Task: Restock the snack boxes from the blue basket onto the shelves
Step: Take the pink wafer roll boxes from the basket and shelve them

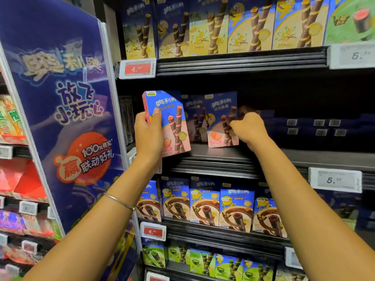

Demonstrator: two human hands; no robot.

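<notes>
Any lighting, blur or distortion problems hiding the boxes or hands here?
Head view: wide-angle bending bows the blue promo panel; the middle shelf falls into deep shadow on the right; the top-right price tag is smeared; the pink box in the left hand and the shelved box the right hand grips are legible.

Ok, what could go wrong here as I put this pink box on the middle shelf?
The right hand grips the standing pink box near the front of the middle shelf; a tug could tip it off. The left hand holds the tilted box by one side only, so it might slip while being slotted in.
</notes>
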